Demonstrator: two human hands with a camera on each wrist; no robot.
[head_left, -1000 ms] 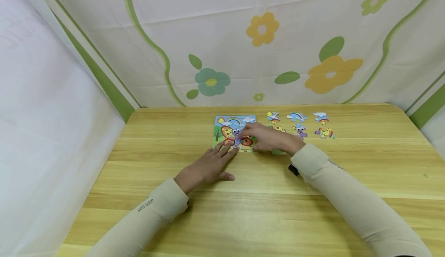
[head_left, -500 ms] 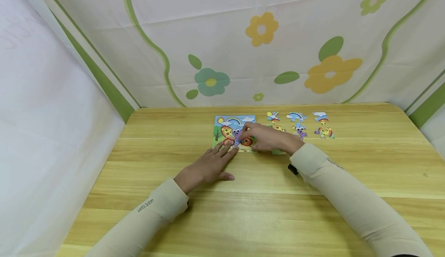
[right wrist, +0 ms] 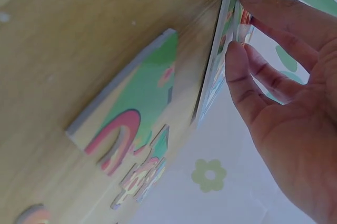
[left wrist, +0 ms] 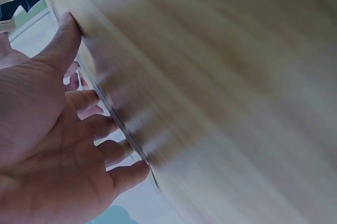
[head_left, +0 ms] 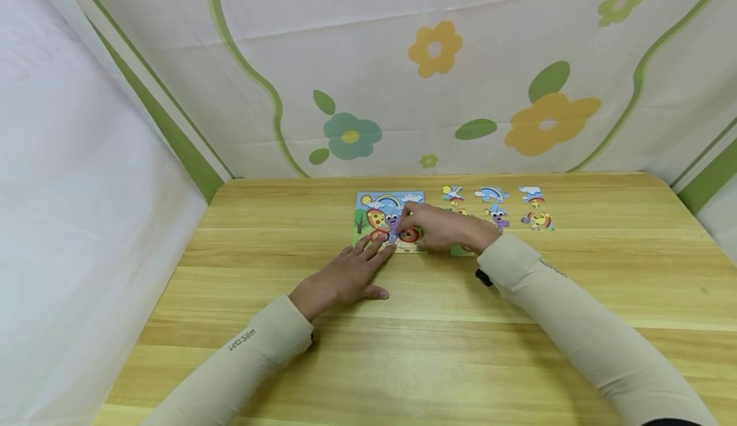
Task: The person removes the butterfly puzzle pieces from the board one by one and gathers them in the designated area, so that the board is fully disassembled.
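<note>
A butterfly jigsaw puzzle (head_left: 377,219) lies flat near the back of the table, and the lower part of its picture is partly covered by both hands. My left hand (head_left: 344,279) rests with spread, straight fingers on its near edge. In the left wrist view, the fingertips (left wrist: 134,174) touch the thin board and the thumb lies on the table. My right hand (head_left: 440,228) is over the right half, fingers bent, pinching a puzzle piece (right wrist: 239,19) at the board's surface. Most of that piece is hidden by the fingers.
Several loose puzzle pieces (head_left: 492,194) lie in rows right of the board. A green-cornered piece (right wrist: 139,89) is partly under the right wrist. Behind the wooden table (head_left: 403,362) hangs a white flowered cloth (head_left: 380,61); another cloth (head_left: 75,176) stands at the left.
Almost nothing differs. The right forearm and sleeve have shifted slightly left, while the right fingers stay at the same spot on the puzzle. The left hand has not moved.
</note>
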